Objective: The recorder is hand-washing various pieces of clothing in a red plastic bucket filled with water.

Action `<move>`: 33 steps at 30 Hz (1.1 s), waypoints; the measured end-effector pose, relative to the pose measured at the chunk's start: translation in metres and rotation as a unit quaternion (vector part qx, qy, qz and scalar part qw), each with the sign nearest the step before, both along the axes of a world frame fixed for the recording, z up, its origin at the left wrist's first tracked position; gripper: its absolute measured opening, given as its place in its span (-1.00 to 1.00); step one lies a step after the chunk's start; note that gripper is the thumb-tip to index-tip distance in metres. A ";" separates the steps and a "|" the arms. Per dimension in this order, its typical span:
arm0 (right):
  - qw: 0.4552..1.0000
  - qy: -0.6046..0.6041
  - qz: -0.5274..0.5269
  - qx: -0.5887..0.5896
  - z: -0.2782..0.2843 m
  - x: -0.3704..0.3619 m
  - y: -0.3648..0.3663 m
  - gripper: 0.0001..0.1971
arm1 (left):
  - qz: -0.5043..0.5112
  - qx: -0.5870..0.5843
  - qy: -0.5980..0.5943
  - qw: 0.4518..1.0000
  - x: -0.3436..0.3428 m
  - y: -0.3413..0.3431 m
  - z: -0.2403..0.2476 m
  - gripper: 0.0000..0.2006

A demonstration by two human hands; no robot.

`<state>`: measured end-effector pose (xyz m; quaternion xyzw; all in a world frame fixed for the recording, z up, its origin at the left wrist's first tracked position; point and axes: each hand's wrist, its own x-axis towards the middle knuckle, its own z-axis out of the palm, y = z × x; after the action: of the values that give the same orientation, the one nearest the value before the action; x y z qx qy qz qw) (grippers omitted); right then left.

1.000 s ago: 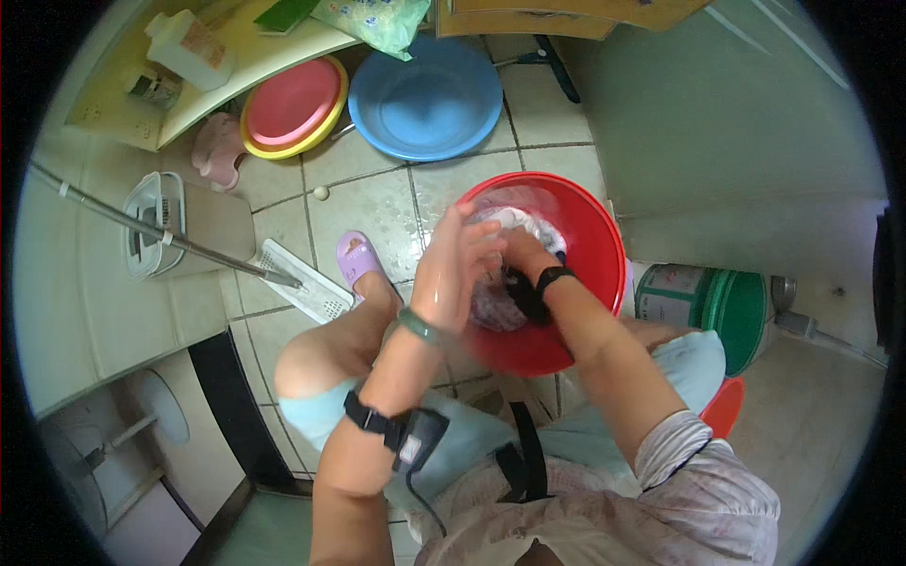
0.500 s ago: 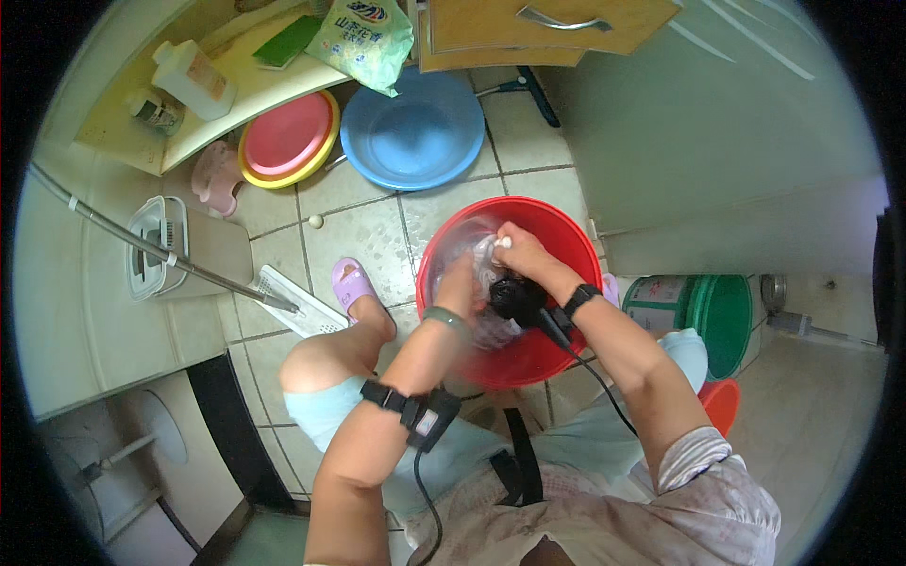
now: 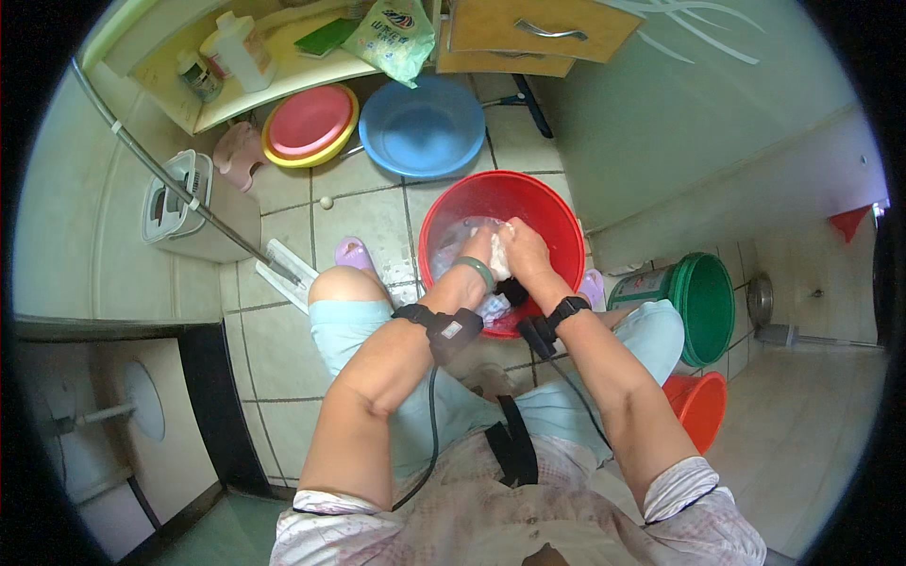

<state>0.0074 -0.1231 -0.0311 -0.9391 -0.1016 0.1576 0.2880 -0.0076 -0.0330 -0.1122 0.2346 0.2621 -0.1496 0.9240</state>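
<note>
The right hand [image 3: 527, 249] is gripping a white cloth [image 3: 499, 257], its fingers bending closed around it. The left hand [image 3: 478, 246] is pressing close against the same cloth (its fingertips are hiding, so I cannot tell how tightly they are closing). The cloth is bunching between both hands within a red bucket [image 3: 562, 226], where a black item [image 3: 512, 291] is showing just below. Farther out, a blue basin [image 3: 423, 127] is resting on floor tiles [image 3: 359, 217], and a green bucket [image 3: 710, 307] is standing to the right.
</note>
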 end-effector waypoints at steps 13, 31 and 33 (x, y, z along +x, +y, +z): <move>0.995 -0.080 0.007 -0.061 -0.001 0.004 -0.004 -0.61 | 0.009 0.033 0.033 0.999 -0.006 -0.009 0.032 -0.68; 0.916 0.275 -0.021 0.291 -0.013 0.010 -0.052 -0.53 | -0.190 0.540 -0.154 0.805 -0.015 -0.023 0.039 -0.60; 0.915 0.283 0.005 0.286 -0.005 0.006 -0.046 -0.54 | -0.226 0.570 -0.308 0.727 -0.038 -0.018 0.045 -0.57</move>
<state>0.0135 -0.1696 -0.0364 -0.7320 -0.0615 0.3823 0.5605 -0.0455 -0.0510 -0.0671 0.8026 -0.0618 -0.0963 0.5854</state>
